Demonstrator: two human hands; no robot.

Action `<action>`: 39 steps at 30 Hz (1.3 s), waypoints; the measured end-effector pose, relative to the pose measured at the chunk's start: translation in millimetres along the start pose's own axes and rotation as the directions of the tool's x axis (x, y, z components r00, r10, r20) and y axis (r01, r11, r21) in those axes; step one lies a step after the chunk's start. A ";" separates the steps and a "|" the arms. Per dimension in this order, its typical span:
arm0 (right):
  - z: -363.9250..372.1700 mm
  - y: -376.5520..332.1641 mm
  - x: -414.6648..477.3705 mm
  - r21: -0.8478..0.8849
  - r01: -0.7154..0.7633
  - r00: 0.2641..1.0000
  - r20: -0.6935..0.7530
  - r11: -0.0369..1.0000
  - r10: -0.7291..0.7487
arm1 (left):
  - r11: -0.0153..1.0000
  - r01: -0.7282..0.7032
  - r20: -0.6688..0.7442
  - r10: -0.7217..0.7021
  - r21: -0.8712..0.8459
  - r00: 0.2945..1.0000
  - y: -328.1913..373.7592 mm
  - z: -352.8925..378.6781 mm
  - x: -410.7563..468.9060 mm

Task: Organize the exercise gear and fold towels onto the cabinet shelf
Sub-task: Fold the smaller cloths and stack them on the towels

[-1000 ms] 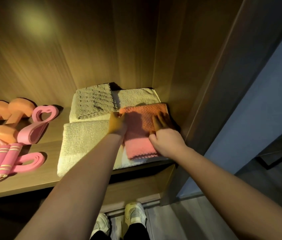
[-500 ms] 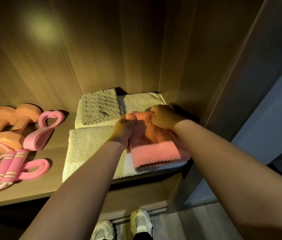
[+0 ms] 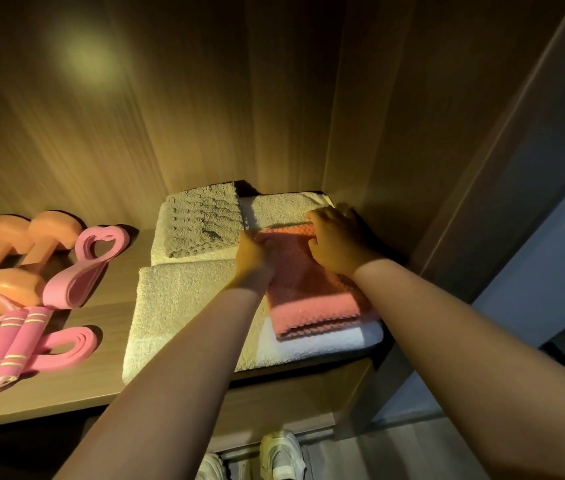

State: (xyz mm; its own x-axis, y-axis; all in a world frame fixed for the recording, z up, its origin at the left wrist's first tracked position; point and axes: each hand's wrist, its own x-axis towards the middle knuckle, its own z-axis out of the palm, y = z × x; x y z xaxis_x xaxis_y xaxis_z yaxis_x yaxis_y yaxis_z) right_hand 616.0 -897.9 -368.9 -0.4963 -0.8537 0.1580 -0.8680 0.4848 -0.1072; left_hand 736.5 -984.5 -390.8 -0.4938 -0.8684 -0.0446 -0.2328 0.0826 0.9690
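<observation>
Pink towel (image 3: 312, 292) is lying centre-right of frame on the white towel (image 3: 326, 341). Your left hand (image 3: 253, 258) and right hand (image 3: 336, 240) are gripping its far edge, fingers curled, close together.

My pink towel (image 3: 312, 292) has little bumps in rows. The big towel (image 3: 184, 306) under it is cream and looks white near the front. The grey towel (image 3: 204, 223) has wavy lines. My dumbbells (image 3: 7, 287) are orange. The stretchy bands (image 3: 66, 289) are pink. The jump rope handles (image 3: 14, 341) are pink with pale stripes. The shelf (image 3: 66, 386) is streaky brown wood.
</observation>
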 end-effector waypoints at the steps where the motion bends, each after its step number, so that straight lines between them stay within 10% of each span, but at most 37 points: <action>1: 2.4 -2.1 -6.0 0.039 -0.017 0.999 -0.046 0.999 0.019 | 0.978 -0.113 -0.033 0.120 0.174 0.992 1.0 -0.5 -5.0; 5: 14.6 -5.0 -31.1 0.183 -0.044 0.997 0.077 0.982 0.030 | 0.645 -0.279 0.163 0.236 0.711 0.958 -6.1 8.7 -34.4; 10: 24.1 0.7 -60.0 -0.005 -0.094 0.965 0.244 0.996 0.093 | 0.425 -0.375 0.354 0.130 0.824 0.926 -33.0 6.9 -55.8; 20: 9.9 -6.9 -63.7 -0.110 -0.176 0.914 0.350 0.978 0.204 | 0.272 -0.283 0.302 -0.029 0.920 0.953 -21.1 -4.0 -56.2; 26: 17.8 -6.5 -88.8 -0.074 -0.084 0.968 0.230 0.994 0.099 | 0.289 -0.458 0.456 0.079 0.841 0.887 -8.8 1.7 -49.5; 39: 21.4 -4.9 -102.7 -0.042 -0.153 0.922 0.354 0.987 0.158 | 0.299 -0.342 0.374 -0.058 0.891 0.925 -18.1 -4.4 -34.5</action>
State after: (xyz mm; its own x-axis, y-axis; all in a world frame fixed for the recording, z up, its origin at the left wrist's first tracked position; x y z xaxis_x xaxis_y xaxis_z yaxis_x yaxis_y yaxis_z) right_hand 671.5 -816.7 -405.6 -0.5897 -0.7776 -0.2184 -0.7815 0.6176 -0.0889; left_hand 761.5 -958.3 -405.8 -0.7571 -0.6254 -0.1887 -0.6473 0.7571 0.0883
